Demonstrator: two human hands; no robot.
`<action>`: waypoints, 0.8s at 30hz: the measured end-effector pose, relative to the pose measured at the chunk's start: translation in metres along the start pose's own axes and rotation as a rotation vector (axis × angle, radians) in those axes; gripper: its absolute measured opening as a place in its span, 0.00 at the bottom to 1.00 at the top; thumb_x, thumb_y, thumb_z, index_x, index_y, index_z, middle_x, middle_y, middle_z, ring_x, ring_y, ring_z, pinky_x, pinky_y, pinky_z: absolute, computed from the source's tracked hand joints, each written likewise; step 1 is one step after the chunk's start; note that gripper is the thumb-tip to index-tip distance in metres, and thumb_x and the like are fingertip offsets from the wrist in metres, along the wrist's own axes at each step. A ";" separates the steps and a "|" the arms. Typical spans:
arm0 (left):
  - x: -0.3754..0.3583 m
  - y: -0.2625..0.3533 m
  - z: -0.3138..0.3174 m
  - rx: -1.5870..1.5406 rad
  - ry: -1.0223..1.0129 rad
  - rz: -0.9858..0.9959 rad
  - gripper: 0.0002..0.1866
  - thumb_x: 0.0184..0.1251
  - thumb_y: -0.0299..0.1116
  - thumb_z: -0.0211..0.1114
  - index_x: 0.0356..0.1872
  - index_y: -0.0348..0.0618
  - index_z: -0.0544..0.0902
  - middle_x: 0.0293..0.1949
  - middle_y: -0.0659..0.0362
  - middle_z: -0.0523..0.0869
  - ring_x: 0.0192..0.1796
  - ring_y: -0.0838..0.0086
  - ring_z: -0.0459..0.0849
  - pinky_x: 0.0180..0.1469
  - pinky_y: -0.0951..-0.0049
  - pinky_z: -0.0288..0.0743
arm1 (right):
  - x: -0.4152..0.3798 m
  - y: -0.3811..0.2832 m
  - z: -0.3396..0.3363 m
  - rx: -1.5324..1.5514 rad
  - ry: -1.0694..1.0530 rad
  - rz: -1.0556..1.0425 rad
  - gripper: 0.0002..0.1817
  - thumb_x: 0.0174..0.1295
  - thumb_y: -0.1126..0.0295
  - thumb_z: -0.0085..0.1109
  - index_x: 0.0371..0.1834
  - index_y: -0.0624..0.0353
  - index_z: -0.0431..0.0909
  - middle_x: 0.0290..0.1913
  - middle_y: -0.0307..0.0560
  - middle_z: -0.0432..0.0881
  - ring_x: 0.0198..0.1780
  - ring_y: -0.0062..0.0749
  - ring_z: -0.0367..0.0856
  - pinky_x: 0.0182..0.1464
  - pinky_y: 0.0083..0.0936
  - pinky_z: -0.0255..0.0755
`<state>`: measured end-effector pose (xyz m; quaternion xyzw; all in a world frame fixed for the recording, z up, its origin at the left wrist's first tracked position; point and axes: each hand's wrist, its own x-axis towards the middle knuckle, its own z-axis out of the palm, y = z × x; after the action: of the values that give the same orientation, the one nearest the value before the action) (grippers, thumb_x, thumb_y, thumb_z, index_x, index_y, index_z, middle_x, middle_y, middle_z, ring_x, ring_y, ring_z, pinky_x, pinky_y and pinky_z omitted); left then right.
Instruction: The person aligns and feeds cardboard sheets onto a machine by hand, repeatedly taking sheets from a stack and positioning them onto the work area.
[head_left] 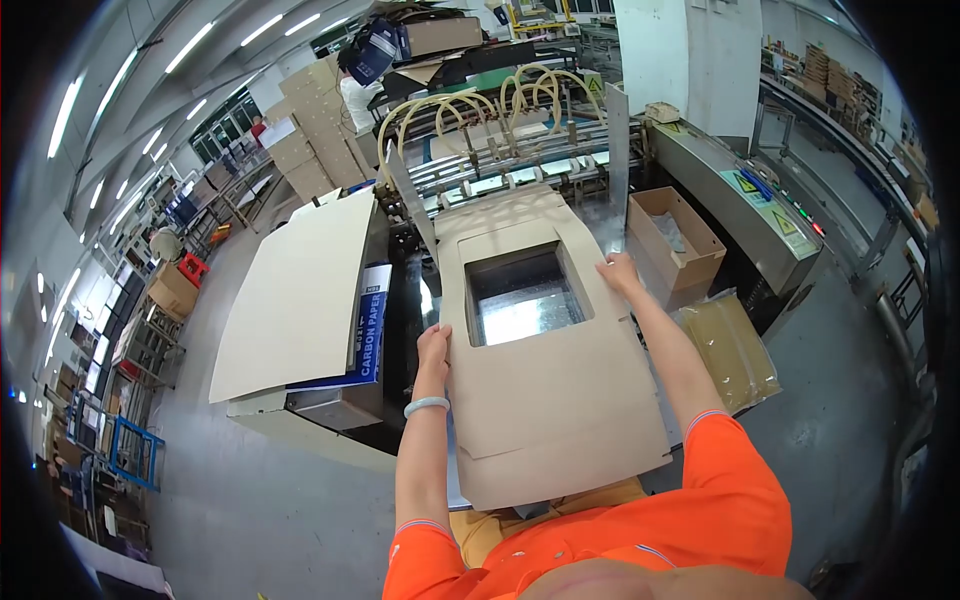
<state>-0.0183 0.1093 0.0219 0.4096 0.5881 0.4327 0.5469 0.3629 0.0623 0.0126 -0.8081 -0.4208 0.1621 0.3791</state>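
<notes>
A large tan die-cut cardboard sheet (555,400) with a rectangular window lies before me, its near end close to my body. On its left edge my left hand (434,350) is closed, with a pale bangle on that wrist. Farther up the right edge, my right hand (620,273) grips the board with fingers curled beneath. Shiny metal shows through the window. The sheet's far end reaches the rollers of a machine (520,165) topped by looping yellowish hoses.
At left, a big plain board (295,290) rests over a blue carbon paper box (370,335). An open cardboard box (680,240) stands at right, above a plastic-wrapped tan pack (727,350). The machine's control panel (760,200) runs along the right. Stacked cartons (320,120) stand behind.
</notes>
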 end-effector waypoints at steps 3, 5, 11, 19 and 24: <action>0.011 -0.006 0.000 0.047 -0.024 -0.022 0.16 0.62 0.29 0.57 0.50 0.34 0.77 0.43 0.49 0.82 0.43 0.65 0.81 0.42 0.69 0.75 | 0.004 0.002 -0.001 -0.023 -0.031 -0.002 0.22 0.51 0.58 0.57 0.42 0.65 0.79 0.40 0.53 0.83 0.43 0.45 0.80 0.45 0.33 0.73; 0.014 -0.009 -0.001 0.063 -0.034 -0.029 0.16 0.62 0.30 0.57 0.50 0.34 0.77 0.44 0.49 0.82 0.43 0.64 0.81 0.42 0.68 0.75 | 0.005 0.003 -0.001 -0.041 -0.064 0.010 0.22 0.50 0.58 0.57 0.42 0.65 0.79 0.39 0.53 0.83 0.43 0.45 0.81 0.45 0.34 0.73; 0.008 -0.003 0.001 0.039 -0.032 -0.065 0.17 0.61 0.31 0.58 0.50 0.34 0.78 0.43 0.49 0.82 0.42 0.64 0.81 0.42 0.69 0.74 | 0.011 0.015 0.001 -0.023 -0.079 -0.015 0.24 0.53 0.58 0.58 0.46 0.67 0.78 0.40 0.53 0.82 0.36 0.40 0.80 0.39 0.31 0.74; 0.019 -0.034 -0.029 0.027 -0.201 -0.103 0.17 0.61 0.32 0.60 0.50 0.36 0.77 0.42 0.50 0.81 0.40 0.66 0.80 0.41 0.73 0.74 | -0.062 -0.025 -0.050 0.216 -0.318 0.187 0.23 0.57 0.61 0.56 0.51 0.68 0.72 0.41 0.50 0.82 0.39 0.39 0.80 0.38 0.29 0.75; -0.038 -0.001 -0.043 -0.035 -0.320 -0.167 0.17 0.63 0.34 0.60 0.49 0.36 0.78 0.40 0.52 0.82 0.34 0.71 0.80 0.34 0.81 0.73 | -0.077 -0.003 -0.068 0.371 -0.557 0.193 0.25 0.62 0.64 0.55 0.57 0.69 0.67 0.47 0.52 0.80 0.42 0.36 0.79 0.38 0.25 0.75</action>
<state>-0.0585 0.0702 0.0331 0.4134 0.5180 0.3253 0.6745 0.3546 -0.0303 0.0553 -0.6861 -0.3931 0.4853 0.3732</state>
